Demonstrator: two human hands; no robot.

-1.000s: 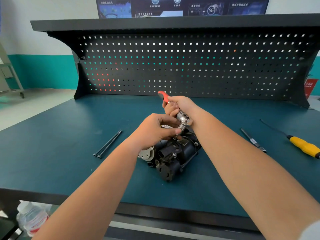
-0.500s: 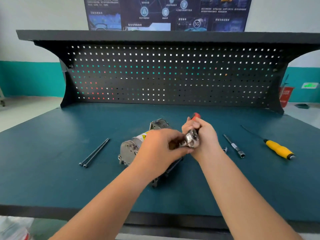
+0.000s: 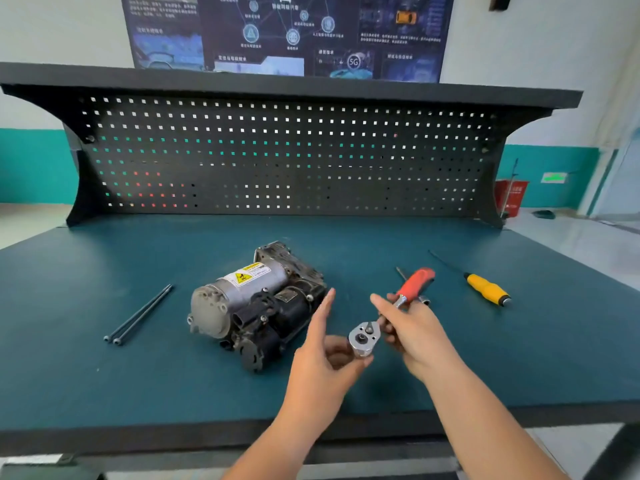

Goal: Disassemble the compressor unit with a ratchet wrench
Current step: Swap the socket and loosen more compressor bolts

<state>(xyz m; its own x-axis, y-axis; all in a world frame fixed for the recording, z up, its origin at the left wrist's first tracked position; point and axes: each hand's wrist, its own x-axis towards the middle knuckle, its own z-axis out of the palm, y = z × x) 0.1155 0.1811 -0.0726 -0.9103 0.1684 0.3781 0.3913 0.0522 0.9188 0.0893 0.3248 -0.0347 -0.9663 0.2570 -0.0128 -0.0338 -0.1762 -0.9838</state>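
The compressor unit [image 3: 256,306], a silver cylinder with a yellow warning label joined to black parts, lies on the blue-green bench top [image 3: 104,382] left of both hands. My right hand [image 3: 415,337] grips the shaft of the ratchet wrench [image 3: 365,336] just below its red handle and holds it in the air, clear of the compressor. The silver ratchet head points toward me. My left hand [image 3: 325,362] pinches the socket under that head with thumb and curled fingers, while its index finger sticks straight up.
Two long black bolts [image 3: 138,315] lie side by side left of the compressor. A yellow-handled screwdriver [image 3: 486,289] lies at the right, and a slim metal bar [image 3: 401,273] shows behind the red handle. A black pegboard [image 3: 277,161] closes off the back.
Both hands have come off the compressor and moved right with the wrench, so the whole unit is uncovered. My left index finger has straightened.
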